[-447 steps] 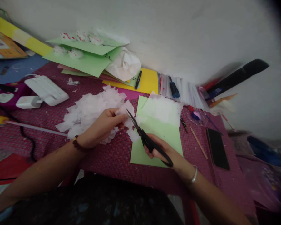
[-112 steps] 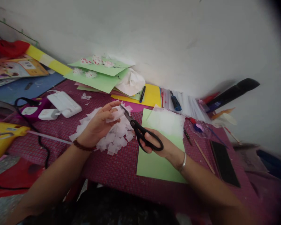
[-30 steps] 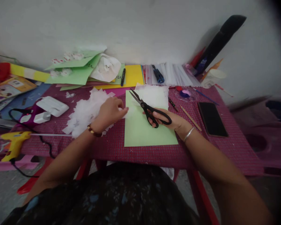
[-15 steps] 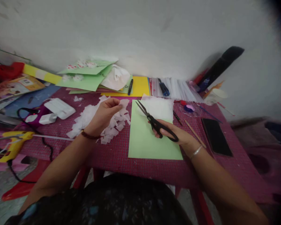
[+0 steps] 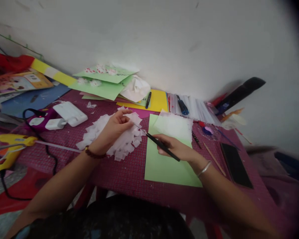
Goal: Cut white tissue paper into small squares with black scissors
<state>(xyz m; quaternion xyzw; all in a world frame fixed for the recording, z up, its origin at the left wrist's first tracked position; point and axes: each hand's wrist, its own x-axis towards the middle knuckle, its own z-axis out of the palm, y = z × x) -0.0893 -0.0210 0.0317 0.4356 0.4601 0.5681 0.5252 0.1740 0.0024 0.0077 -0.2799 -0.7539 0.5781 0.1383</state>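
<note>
My right hand [image 5: 173, 147] is wrapped round the black handles of a pair of scissors [image 5: 161, 146], which I see nearly edge-on. Their blades point up and left toward the fingertips of my left hand [image 5: 118, 126]. Thumb and forefinger of that hand are pinched together by the blade tips; what they hold is too small to make out against the white behind. Below and around my left hand lies a loose heap of small white paper squares [image 5: 122, 146]. A light green sheet [image 5: 169, 169] lies under my right hand, with thin white sheets [image 5: 175, 122] across its top.
A yellow glue gun [image 5: 13, 149] and white chargers on a purple power strip [image 5: 37, 122] sit at left. Green cards [image 5: 102, 89], a black marker [image 5: 148, 100] and a blue-black cutter [image 5: 183, 107] line the back. A dark phone [image 5: 236, 166] and a wooden stick [image 5: 214, 159] lie at right.
The scissors have turned from a flat view with parted blades to edge-on, and moved nearer my left hand. My left fingers have curled in more. The whole view has shifted slightly.
</note>
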